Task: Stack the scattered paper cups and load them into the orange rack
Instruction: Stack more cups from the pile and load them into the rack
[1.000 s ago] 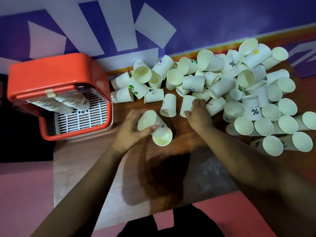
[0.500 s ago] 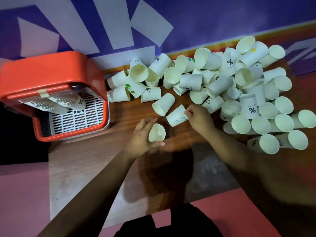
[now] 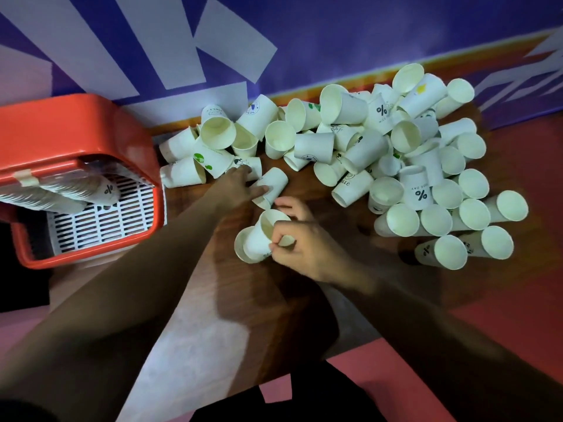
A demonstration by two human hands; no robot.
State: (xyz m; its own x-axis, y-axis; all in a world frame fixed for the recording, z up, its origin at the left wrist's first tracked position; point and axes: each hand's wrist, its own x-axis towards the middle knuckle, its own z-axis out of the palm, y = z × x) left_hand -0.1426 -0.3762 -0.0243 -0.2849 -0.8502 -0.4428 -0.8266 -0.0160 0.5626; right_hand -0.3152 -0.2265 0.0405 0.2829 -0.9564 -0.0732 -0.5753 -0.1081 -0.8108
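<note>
Head view: right grip [image 3: 301,245] pinches a short nested stack [image 3: 254,243] low over the tabletop [image 3: 243,300]. The left grip [image 3: 234,187] has fingers on a loose cup [image 3: 275,181]; can't tell if closed round it. The orange rack [image 3: 76,126] holds some loaded stacks [image 3: 76,187]; the big pile [image 3: 396,166] is unstacked, so most work likely remains.

Head view, sole camera: close above table [image 3: 213,300], facing forward-down; orange rack [image 3: 76,123] nine o'clock, cup pile [image 3: 396,166] two o'clock.

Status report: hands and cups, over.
Right hand pinches nested cups. Left hand on loose cup, grip unclear. Orange rack partly loaded; pile unstacked. No obstruction seen.
</note>
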